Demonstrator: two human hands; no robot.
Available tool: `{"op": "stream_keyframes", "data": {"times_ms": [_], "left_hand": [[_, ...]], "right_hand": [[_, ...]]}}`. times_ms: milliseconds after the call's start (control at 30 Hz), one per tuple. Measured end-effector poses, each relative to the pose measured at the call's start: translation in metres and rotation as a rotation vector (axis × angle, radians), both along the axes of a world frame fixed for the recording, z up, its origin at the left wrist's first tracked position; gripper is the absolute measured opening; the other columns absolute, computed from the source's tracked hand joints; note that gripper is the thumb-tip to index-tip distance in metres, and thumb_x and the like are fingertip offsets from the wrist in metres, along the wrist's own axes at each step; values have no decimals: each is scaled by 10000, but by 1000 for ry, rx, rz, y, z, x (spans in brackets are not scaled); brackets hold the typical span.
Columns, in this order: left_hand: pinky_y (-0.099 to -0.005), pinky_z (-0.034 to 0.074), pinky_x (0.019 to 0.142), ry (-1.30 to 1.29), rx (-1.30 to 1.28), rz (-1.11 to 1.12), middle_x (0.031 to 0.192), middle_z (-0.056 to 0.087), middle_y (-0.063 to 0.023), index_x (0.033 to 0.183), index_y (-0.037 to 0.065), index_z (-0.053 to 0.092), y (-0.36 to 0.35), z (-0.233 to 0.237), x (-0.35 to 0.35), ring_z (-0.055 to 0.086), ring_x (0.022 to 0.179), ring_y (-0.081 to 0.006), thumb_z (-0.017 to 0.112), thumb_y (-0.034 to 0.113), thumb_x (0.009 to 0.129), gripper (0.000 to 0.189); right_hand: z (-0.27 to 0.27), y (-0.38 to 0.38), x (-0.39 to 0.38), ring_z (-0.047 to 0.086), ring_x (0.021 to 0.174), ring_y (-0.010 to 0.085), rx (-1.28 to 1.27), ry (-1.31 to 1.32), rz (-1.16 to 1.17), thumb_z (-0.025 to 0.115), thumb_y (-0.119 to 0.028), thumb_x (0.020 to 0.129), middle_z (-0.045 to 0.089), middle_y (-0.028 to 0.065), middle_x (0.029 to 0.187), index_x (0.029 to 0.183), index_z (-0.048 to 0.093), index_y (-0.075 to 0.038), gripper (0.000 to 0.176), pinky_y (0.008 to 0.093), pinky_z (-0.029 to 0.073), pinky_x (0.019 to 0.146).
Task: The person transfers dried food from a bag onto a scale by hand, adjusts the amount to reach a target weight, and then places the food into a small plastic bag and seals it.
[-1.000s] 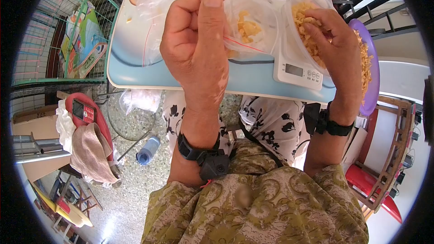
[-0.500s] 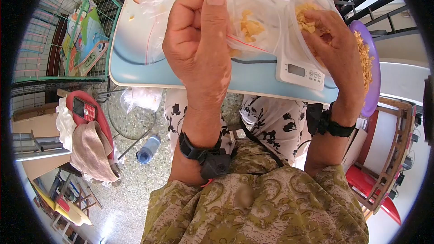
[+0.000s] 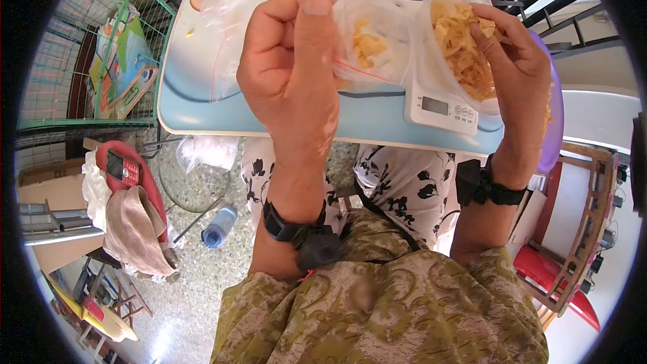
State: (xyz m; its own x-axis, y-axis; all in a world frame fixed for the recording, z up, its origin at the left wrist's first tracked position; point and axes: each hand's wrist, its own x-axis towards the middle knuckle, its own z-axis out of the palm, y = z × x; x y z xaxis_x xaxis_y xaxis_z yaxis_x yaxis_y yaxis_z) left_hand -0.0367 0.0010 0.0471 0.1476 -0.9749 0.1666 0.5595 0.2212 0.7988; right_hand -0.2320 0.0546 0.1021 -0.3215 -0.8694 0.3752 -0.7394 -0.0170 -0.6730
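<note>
My left hand [image 3: 290, 74] is closed in a pinch on the edge of a clear zip bag [image 3: 397, 37] with a red seal line. Some yellow dried flakes [image 3: 367, 44] lie inside that bag. Over a translucent plastic bowl [image 3: 431, 50], my right hand [image 3: 515, 61] pinches a small dried flake [image 3: 486, 27] between thumb and fingers. More yellow-brown flakes [image 3: 461, 54] fill much of the bowl, which rests tilted toward me on a white digital scale [image 3: 441, 112]. The scale's display is too small to read.
More clear zip bags [image 3: 232, 27] lie on the blue-edged table [image 3: 269, 120] to the left. A purple basin [image 3: 554, 114] stands beyond the right edge. Below left are a blue bottle [image 3: 219, 227] on the floor and a red stool [image 3: 153, 182] bearing a phone and cloth.
My right hand has risen out of the flakes toward the bowl's right rim, now with a flake in its fingertips. My left hand keeps its pinch on the bag.
</note>
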Motion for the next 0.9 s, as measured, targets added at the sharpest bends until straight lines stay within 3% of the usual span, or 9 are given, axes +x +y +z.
{"op": "stream_keyframes", "data": {"times_ms": [133, 267, 367, 633, 900], "left_hand": [[-162, 311, 452, 14, 63, -31, 648, 523, 42, 933, 13, 642, 2, 2, 1, 432, 536, -21, 629, 208, 919, 196], [-163, 285, 412, -7, 51, -13, 631, 519, 45, 937, 20, 637, 2, 1, -1, 414, 495, -21, 632, 219, 915, 200], [-170, 316, 437, 10, 15, -36, 638, 529, 35, 944, 13, 626, 3, 1, 1, 436, 520, -33, 627, 199, 918, 188], [-201, 394, 495, 35, -74, -20, 842, 626, -50, 977, -6, 607, 6, 4, -1, 493, 588, -68, 606, 153, 927, 166], [-198, 436, 589, 42, -84, -148, 883, 633, -55, 1021, -24, 602, 12, 7, -3, 531, 693, -68, 574, 125, 936, 175]], "right_hand": [[1, 1, -2, 597, 771, 40, -18, -210, -32, 684, -86, 850, 670, 7, 880, 1073, 690, -60, 225, 190, 482, 678], [0, 2, -4, 601, 761, 43, -38, -226, -26, 695, -92, 848, 666, 16, 850, 1074, 689, -54, 229, 184, 485, 684], [-2, 3, -6, 601, 771, 42, -42, -251, -14, 697, -91, 850, 666, 9, 864, 1081, 684, -59, 233, 183, 485, 688], [-1, 4, -9, 610, 828, 59, -41, -409, -12, 693, -135, 863, 664, 11, 915, 1100, 660, -46, 255, 198, 487, 748], [2, 5, -11, 617, 854, 79, -51, -483, 21, 671, -127, 882, 659, 21, 943, 1113, 645, -42, 248, 213, 496, 744]]}}
